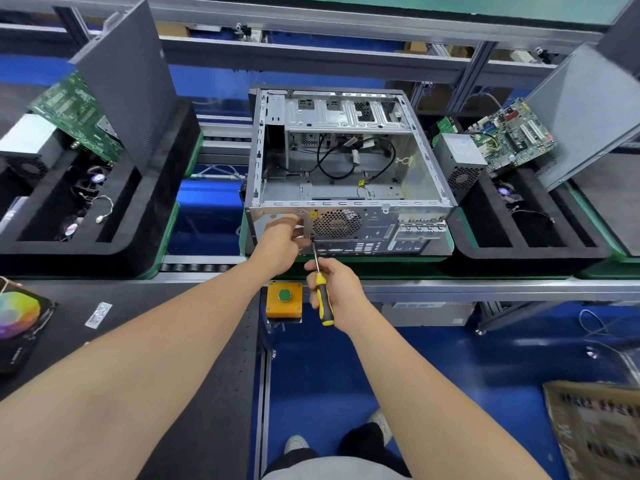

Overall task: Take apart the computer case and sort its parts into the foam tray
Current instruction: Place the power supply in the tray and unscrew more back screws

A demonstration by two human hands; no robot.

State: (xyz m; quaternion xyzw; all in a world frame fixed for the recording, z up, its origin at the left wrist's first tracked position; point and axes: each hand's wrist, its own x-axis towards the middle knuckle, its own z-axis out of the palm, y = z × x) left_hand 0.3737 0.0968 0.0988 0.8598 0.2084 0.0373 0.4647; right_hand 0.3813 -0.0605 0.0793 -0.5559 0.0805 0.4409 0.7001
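Note:
The open computer case [346, 168] lies on its side on the conveyor, with loose black cables inside and its rear panel with a round fan grille [336, 223] facing me. My right hand [337, 289] grips a yellow and black screwdriver [322, 292] whose tip touches the rear panel just below the grille's left edge. My left hand [280, 242] rests against the rear panel left of the grille, fingers curled by the screwdriver tip; whether they hold anything is hidden. A black foam tray [526, 244] at the right holds a power supply [457, 161], a motherboard [512, 133] and a grey side panel [588, 109].
Another black foam tray [104, 209] at the left holds a green circuit board, a grey panel and small fans. An orange box with a green button [284, 299] sits on the bench edge below the case. A dark mat lies at the lower left, blue floor at the lower right.

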